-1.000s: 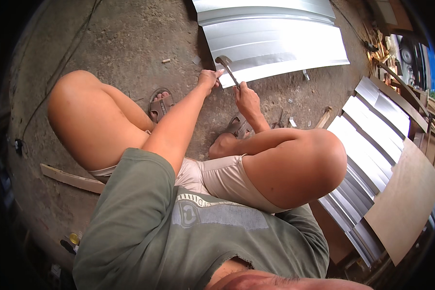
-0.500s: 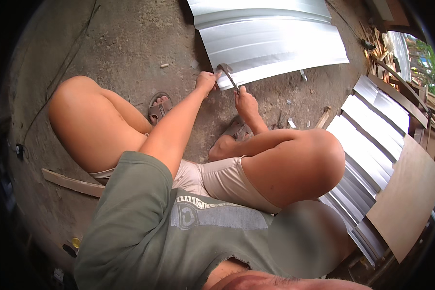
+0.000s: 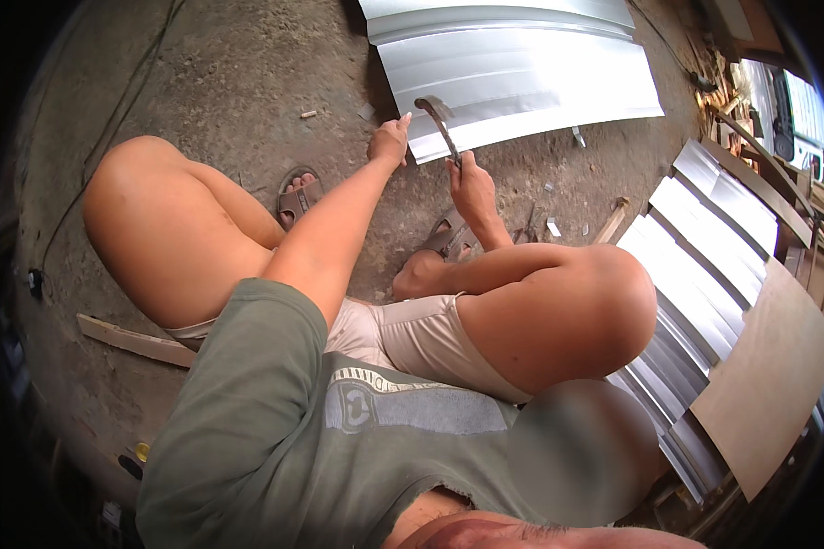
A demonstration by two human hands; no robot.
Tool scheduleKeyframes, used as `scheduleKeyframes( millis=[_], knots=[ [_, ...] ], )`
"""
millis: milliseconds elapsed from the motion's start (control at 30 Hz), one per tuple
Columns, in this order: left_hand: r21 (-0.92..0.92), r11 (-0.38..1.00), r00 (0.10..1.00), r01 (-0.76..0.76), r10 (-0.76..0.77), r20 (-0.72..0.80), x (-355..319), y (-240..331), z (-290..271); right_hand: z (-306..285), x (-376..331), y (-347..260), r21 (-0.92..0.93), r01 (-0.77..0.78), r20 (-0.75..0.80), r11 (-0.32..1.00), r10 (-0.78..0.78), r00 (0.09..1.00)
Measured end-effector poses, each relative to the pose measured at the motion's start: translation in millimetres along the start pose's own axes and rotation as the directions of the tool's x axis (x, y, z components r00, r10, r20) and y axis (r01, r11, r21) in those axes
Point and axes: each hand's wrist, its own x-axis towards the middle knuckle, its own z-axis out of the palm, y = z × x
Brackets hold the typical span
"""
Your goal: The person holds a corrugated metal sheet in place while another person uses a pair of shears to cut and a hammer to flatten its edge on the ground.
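Right hand gripped hammer-like tool; left hand sat at left edge of metal sheet, hold unclear. Sheet seemed light, springy, slick; best gripped by edges.

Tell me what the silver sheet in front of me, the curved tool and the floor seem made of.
Sheet: apparently thin metal, smooth and bright, by its strong glare and long ridges.
Tool: probably metal, dark with a faint sheen; your right hand hides its grip.
Floor: perhaps worn concrete, matte and mottled grey-brown.
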Motion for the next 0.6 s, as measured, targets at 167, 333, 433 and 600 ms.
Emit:
scheduleKeyframes(
  millis=[167, 333, 433, 600],
  knots=[
    [-0.005, 1.000, 1.000, 0.007, -0.007, 0.001, -6.5, 11.8, 7.9, 12.9, 3.5, 20.8, -0.085, -0.051, 0.014, 0.995, 0.052, 0.999],
    [-0.011, 1.000, 1.000, 0.014, -0.014, -0.009, -2.6, -0.4, 1.0, -1.7, 4.0, 2.3, 0.024, -0.060, -0.015, 0.998, 0.061, 0.998],
    [-0.066, 0.998, 1.000, -0.008, 0.009, 0.013, -4.8, 9.7, 9.2, 8.4, 4.9, 23.4, -0.130, -0.100, 0.037, 0.986, 0.106, 0.994],
    [-0.067, 0.998, 1.000, -0.001, 0.001, 0.006, -2.0, 1.8, 3.5, -4.3, 11.4, 7.3, -0.055, -0.065, -0.013, 0.996, 0.065, 0.998]
  ],
)
